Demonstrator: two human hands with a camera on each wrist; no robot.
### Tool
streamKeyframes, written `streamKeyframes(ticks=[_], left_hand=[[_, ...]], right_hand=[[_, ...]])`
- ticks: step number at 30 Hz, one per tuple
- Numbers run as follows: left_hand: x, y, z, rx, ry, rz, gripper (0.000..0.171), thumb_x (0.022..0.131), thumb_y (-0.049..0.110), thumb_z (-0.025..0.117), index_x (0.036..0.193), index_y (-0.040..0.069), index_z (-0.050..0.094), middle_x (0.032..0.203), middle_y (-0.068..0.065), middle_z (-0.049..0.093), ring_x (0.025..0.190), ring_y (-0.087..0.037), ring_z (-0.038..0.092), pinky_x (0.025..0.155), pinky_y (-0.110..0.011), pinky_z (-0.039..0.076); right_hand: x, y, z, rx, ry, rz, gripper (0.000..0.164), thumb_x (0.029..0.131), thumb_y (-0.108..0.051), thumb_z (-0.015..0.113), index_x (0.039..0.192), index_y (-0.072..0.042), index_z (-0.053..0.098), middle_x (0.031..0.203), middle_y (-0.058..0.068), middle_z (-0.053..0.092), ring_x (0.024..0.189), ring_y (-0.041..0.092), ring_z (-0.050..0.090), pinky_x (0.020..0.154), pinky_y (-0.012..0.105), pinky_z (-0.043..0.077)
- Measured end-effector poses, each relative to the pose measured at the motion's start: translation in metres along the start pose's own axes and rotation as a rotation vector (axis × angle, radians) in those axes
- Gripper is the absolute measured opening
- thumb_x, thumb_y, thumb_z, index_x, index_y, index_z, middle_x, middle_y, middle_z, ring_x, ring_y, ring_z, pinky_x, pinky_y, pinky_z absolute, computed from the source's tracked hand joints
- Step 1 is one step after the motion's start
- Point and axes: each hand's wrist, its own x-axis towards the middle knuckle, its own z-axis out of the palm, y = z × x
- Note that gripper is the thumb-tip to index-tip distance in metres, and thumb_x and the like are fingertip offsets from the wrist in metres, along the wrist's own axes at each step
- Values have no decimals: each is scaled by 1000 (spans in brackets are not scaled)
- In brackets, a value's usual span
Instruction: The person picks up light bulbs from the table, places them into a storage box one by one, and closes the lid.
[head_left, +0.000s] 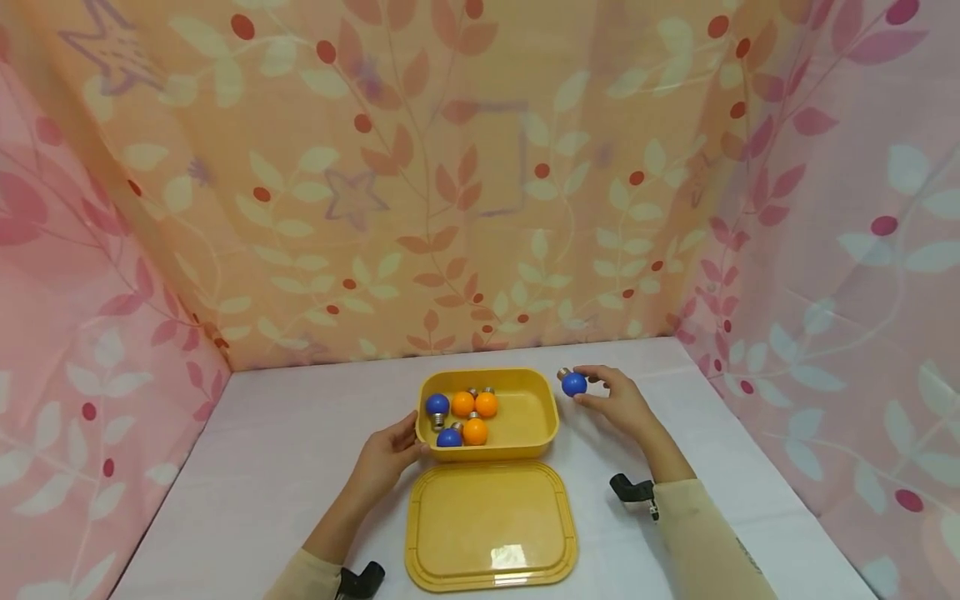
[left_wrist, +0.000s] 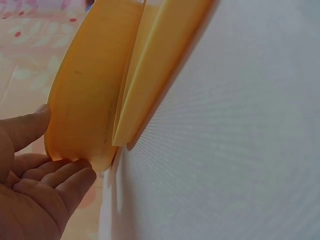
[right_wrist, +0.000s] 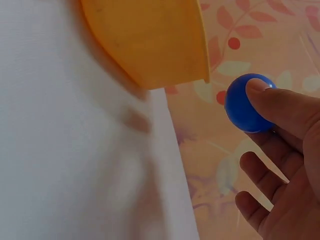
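A yellow plastic box stands lidless, holding three orange light bulbs and two blue ones, all with silvery screw bases, in its left half. My left hand holds the box by its left end; in the left wrist view the thumb touches the edge and the fingers bear on the end wall. Just off the box's right side, my right hand pinches another blue light bulb between thumb and fingers, its base pointing up and left. In the right wrist view the thumb covers part of this bulb.
Directly in front of the box lies its yellow lid, flat on the white cloth. Patterned curtains enclose the table at the back and both sides. Black camera mounts sit at both wrists.
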Motion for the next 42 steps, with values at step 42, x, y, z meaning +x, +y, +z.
streamKeyframes(ticks=[42], left_hand=[[4,4,-1,-7,-6,-22,72,94,11,75,157,9,41,155,-14,49,137,-27,55,100,-31,54]], right_hand=[[89,-88,-7,-229,-697,-166,40,89,-15,81,126,-26,73,133,-2,67,137,38,51,115,59,41]])
